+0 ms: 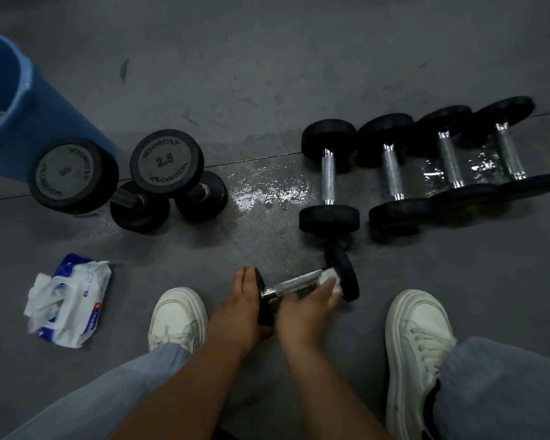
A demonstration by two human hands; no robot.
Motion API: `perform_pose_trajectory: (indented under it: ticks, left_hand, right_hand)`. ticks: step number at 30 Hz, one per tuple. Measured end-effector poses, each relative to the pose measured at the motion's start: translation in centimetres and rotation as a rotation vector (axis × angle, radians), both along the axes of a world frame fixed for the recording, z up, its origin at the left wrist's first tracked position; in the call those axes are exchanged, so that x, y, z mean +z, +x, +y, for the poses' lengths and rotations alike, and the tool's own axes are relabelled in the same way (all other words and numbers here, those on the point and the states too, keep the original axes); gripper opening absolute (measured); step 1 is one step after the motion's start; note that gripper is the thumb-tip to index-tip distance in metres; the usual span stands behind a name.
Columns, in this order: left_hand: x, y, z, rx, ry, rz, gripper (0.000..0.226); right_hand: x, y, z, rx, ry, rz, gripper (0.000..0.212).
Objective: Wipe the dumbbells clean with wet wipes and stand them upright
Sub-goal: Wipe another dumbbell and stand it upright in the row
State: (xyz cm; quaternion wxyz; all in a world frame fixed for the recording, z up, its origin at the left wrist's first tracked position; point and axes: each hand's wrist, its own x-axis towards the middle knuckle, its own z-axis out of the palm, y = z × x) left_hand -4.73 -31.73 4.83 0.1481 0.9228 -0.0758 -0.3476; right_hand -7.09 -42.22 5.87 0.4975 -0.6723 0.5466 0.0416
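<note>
On the floor (267, 74) between the person's shoes the small dumbbell (294, 284) lay tilted, its near head gripped by the curled fingers of the left hand (246, 300), seemingly to stop it rolling, while the right hand (308, 308) closed its fingers on a white wipe (331, 279) against the handle's far end. Two upright dumbbells (167, 161) by the blue bin (13, 106), likely finished, read "2.5", "5" and "TECHNOGYM"; four lying dumbbells (329, 176) waited beyond, and print on the wipe pack (67, 301) was too small to read

Gym: dumbbells (329, 177) on rubber floor (267, 74).
</note>
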Motion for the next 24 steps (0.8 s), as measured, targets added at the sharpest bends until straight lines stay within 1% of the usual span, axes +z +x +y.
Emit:
perform_pose_trajectory:
  ticks: [1,2,3,5,7,8,9,10,11,14,16,17,18,21,24]
  left_hand:
    - [0.1,0.0,0.0,0.003,0.005,0.007,0.121]
    - [0.1,0.1,0.0,0.004,0.008,0.009,0.122]
    - [0.1,0.2,-0.1,0.004,0.012,0.011,0.122]
    - [0.1,0.2,0.0,0.004,0.012,0.016,0.121]
    - [0.1,0.1,0.0,0.001,0.015,0.022,0.121]
    - [0.0,0.1,0.0,0.001,0.019,0.027,0.121]
    - [0.0,0.1,0.0,0.003,0.022,0.031,0.122]
    - [0.0,0.2,0.1,0.008,0.020,0.028,0.122]
    - [-0.1,0.3,0.1,0.010,0.014,0.018,0.123]
    - [-0.1,0.2,0.1,0.010,-0.018,0.008,0.120]
    - [-0.1,0.0,0.1,0.003,-0.024,-0.013,0.117]
    - [0.0,0.0,0.1,0.003,-0.022,-0.023,0.116]
    - [0.0,-0.1,0.1,0.007,-0.017,-0.021,0.117]
    - [0.1,0.1,-0.1,0.005,0.014,0.002,0.119]
    - [0.4,0.1,-0.1,0.004,0.030,0.006,0.120]
  right_hand:
    - [-0.2,0.6,-0.3,-0.212,0.158,-0.060,0.051]
    - [-0.4,1.1,-0.9,-0.379,0.324,-0.072,0.034]
    - [-0.4,1.4,-1.8,-0.464,0.449,-0.037,0.021]
    - [-1.3,1.9,-3.9,-0.615,0.650,-0.036,0.016]
    - [-1.0,2.1,-4.8,-0.654,0.778,-0.100,0.018]
    - [-0.3,2.0,-4.7,-0.620,0.752,-0.113,0.021]
    - [0.2,1.7,-4.0,-0.532,0.630,-0.106,0.023]
    - [0.7,1.3,-3.0,-0.452,0.497,-0.096,0.029]
    - [1.4,1.0,-2.0,-0.335,0.367,-0.083,0.039]
    - [0.8,0.5,-0.2,0.086,-0.029,0.076,0.065]
    - [0.4,-1.3,0.6,0.389,-0.231,0.093,0.076]
    - [0.1,-2.1,0.7,0.489,-0.258,0.112,0.078]
    - [0.1,-2.5,0.6,0.536,-0.253,0.135,0.080]
    - [-0.8,-0.7,-1.9,0.628,-0.257,0.142,0.083]
    - [-1.2,-0.1,-3.4,0.684,-0.251,0.142,0.080]
